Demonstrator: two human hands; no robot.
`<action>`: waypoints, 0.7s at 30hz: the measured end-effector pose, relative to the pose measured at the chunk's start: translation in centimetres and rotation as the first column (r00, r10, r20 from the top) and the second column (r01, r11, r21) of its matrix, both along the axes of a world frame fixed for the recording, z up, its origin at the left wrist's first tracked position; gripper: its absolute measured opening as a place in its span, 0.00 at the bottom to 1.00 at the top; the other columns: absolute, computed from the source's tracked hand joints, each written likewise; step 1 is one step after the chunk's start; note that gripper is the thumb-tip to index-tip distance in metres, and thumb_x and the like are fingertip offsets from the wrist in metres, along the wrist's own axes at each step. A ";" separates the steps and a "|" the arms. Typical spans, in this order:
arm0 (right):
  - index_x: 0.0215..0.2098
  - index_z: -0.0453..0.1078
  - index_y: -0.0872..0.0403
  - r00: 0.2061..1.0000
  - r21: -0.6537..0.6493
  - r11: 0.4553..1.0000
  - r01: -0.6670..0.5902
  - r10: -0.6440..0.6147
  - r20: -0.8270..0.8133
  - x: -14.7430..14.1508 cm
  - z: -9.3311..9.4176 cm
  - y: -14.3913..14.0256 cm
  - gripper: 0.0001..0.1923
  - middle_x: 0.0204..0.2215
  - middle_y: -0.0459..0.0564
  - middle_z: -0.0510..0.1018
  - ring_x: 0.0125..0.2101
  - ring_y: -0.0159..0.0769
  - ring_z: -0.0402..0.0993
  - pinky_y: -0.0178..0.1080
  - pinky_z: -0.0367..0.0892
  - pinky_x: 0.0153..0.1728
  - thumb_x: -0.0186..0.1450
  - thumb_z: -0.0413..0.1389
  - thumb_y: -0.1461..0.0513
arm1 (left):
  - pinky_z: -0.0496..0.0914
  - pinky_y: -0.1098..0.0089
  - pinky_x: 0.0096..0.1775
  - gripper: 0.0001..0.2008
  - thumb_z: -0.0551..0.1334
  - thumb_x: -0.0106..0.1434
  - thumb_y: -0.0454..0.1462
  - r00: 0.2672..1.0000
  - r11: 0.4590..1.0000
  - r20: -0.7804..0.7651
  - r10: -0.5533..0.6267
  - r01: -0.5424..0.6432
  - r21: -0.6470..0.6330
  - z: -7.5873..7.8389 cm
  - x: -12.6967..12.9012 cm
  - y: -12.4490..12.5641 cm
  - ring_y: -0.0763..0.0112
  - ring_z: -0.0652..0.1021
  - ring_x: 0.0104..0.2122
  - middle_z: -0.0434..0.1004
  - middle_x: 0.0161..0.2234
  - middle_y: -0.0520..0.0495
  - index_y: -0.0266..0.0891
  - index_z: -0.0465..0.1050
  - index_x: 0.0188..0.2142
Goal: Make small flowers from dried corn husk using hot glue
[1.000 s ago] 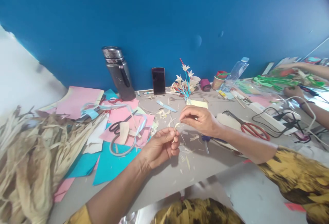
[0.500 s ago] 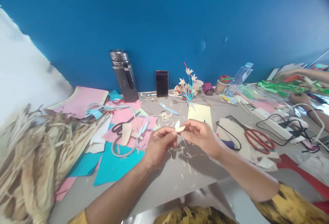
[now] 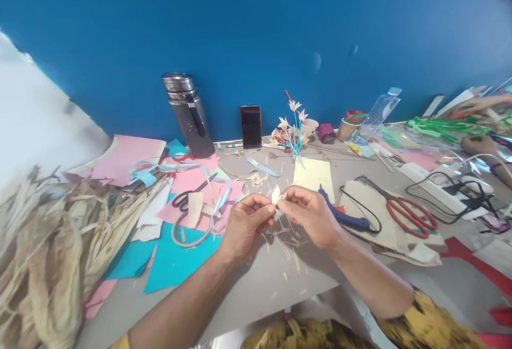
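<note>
My left hand (image 3: 251, 222) pinches a small cream-coloured petal piece (image 3: 276, 194), probably cut from dried husk, between thumb and fingertips. From the other side my right hand (image 3: 310, 214) grips the same piece, its fingertips close against the left ones. A thin pale stem hangs below the fingers. Cream scraps (image 3: 294, 247) litter the grey table under both hands. Beyond them stands a spray of cream flowers (image 3: 295, 125) on blue stems. A blue glue gun (image 3: 348, 218) lies right of my right hand, next to a pale yellow sheet (image 3: 314, 178).
Dried husks (image 3: 44, 253) are heaped at left beside pink and teal paper (image 3: 180, 269). Black scissors (image 3: 188, 197) and a tape roll lie on the paper. A flask (image 3: 190, 119) and phone (image 3: 250, 127) stand behind. Red-handled scissors (image 3: 412, 215), a power strip (image 3: 440, 191) and another person's hands (image 3: 478, 146) are at right.
My right hand has moved slightly left, closing in on the left hand, and the petal piece shows less between them. The view has shifted a little, exposing more of the glue gun.
</note>
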State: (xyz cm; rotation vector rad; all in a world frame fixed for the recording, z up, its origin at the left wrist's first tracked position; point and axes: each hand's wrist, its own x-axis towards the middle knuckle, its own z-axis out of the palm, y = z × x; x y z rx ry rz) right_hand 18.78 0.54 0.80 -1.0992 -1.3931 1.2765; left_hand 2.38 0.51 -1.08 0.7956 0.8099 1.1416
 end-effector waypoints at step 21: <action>0.24 0.66 0.54 0.986 0.052 0.999 -0.004 -0.004 0.165 -0.4 0.3 0.1 0.10 0.21 0.42 0.69 0.23 0.29 0.61 0.33 0.56 0.25 0.61 0.58 0.59 | 0.66 0.73 0.28 0.13 0.69 0.60 0.43 0.984 0.992 -0.180 -0.020 0.043 0.123 -0.6 -0.1 0.0 0.75 0.71 0.23 0.71 0.22 0.52 0.37 0.72 0.29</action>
